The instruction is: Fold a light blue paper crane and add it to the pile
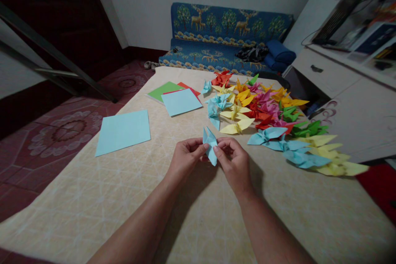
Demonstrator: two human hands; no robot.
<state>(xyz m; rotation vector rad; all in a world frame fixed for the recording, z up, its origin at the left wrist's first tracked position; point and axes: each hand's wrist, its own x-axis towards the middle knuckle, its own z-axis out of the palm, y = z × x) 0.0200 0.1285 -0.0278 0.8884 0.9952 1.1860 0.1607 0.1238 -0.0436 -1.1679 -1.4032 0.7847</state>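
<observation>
Between my two hands is a light blue folded paper (210,147), a narrow diamond with two points at its top, held just above the table. My left hand (189,152) pinches its left edge, thumb on the front face. On the right edge, my right hand (232,157) grips it the same way, thumb in front and fingers curled behind. The fingertips behind the paper are partly hidden. Beyond my hands, nearest to them, lie a yellow paper crane (237,126) and several light blue cranes (216,109).
A light blue sheet (123,133) lies at the left of the patterned tablecloth (123,202). Another blue sheet (182,102) rests on green paper (163,90) and red paper. Many coloured cranes (266,103) spread over the right side. Behind the table stands a blue sofa (216,45).
</observation>
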